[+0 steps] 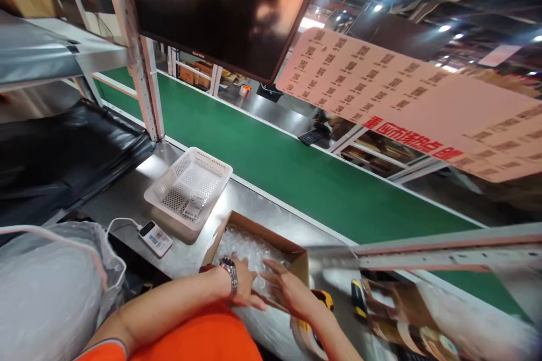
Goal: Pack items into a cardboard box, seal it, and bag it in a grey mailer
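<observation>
Cardboard box [301,265]: seen in the head view, it sits on the metal desk [180,264] with its top open, close to the person's body, likely so both arms reach in without stretching
Bubble wrap [239,243]: lies inside the box, clear and puffy, probably there as cushioning; what may lie beneath it is hidden
Left hand [243,285]: over the near left part of the box, palm down on the wrap, its grip wide with fingers spread, perhaps to keep the springy film from rising
Wristwatch [232,275]: on the left wrist, just above the near edge of the box
Right hand [290,292]: over the near right part of the box, its grip wide too, fingers reaching across the wrap toward the other hand, as if to share the pressure
White basket [215,196]: beyond and left of the box, with a small packet [195,207] in it, seemingly set aside to leave working room
Corded device [156,240]: left of the box, lying flat
Yellow-and-black cutter [358,300]: right of the box, presumably kept within the right arm's reach
Green conveyor [254,152]: runs past the far side of the box
</observation>
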Motion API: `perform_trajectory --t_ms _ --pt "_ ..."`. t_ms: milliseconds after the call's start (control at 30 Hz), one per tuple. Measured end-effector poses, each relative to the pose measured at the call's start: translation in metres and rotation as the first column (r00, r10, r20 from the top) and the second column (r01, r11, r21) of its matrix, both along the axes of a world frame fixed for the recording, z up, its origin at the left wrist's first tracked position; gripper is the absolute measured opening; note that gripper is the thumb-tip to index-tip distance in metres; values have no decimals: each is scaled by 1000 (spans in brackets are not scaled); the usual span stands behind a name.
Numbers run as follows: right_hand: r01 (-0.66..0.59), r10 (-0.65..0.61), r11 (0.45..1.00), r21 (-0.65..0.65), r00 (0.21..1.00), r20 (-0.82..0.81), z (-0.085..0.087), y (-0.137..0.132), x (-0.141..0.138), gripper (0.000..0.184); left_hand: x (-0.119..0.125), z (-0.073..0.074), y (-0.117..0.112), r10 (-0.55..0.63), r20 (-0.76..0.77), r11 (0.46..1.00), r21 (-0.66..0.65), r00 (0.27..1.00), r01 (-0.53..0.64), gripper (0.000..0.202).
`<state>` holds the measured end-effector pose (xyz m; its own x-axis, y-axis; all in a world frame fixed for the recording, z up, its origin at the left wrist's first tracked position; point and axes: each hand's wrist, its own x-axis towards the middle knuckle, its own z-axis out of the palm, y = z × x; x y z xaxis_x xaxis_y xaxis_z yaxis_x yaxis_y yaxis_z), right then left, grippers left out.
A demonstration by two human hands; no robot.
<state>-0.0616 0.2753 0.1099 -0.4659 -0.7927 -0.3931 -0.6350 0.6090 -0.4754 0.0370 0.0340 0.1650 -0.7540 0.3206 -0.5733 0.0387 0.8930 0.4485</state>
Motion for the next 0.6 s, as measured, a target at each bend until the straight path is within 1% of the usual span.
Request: perform_trajectory --t_ms 67,100,133,167,200,233,267,300,333,367,400,433,467,500,533,567,600 --pt "0 0 1000 3 1000 3 3 -3 1 59 -3 4 0 -21 39 1000 -1 999 21 109" --pt "3 -3 1000 -20 1000 -9 5 -2 0 58 -4 6 -1 -31 44 1000 6 999 31 109" --pt "14 -15 998 -68 1000 -23 6 3 0 55 -4 8 -3 -36 39 999 15 999 36 109" --pt "38 -45 989 -144 998 -42 7 10 -1 52 -4 9 -4 -40 32 999 23 999 40 109" --pt "84 -103 966 -246 992 -68 7 20 -2 49 -4 10 -5 -41 24 999 25 999 40 109" --pt "149 -196 920 -363 976 -94 6 33 -3 47 -3 11 -6 -40 21 999 22 999 40 111" --pt "233 -319 847 -477 942 -106 3 47 -5 46 -3 11 -7 -39 24 999 17 999 39 112" --pt "331 -454 754 -567 887 -87 -2 62 -7 48 -2 11 -7 -39 31 999 12 999 38 113" --pt "431 -574 652 -624 818 -33 -8 76 -8 54 -2 10 -7 -39 42 999 6 998 39 114" --pt "527 -659 555 -643 751 46 -16 87 -10 67 -2 10 -7 -41 55 999 1 998 41 114" --pt "612 -702 481 -627 698 143 -25 96 -10 82 -3 9 -6 -44 62 999 -1 997 44 114" --pt "685 -710 434 -584 660 246 -34 101 -10 98 -3 8 -6 -50 67 999 -3 997 50 114" --pt "743 -691 410 -530 632 352 -42 103 -9 111 -4 8 -5 -57 73 998 -11 996 58 114" --pt "785 -653 400 -474 607 453 -50 101 -8 120 -4 7 -5 -62 75 998 -21 995 64 114" --pt "820 -610 388 -421 571 550 -56 98 -5 125 -5 6 -4 -67 75 997 -29 995 69 115" --pt "855 -568 365 -369 519 639 -61 94 -2 125 -5 5 -4 -65 72 997 -35 995 68 114" --pt "889 -531 330 -316 452 716 -64 90 2 125 -5 4 -3 -62 68 997 -37 996 65 114"
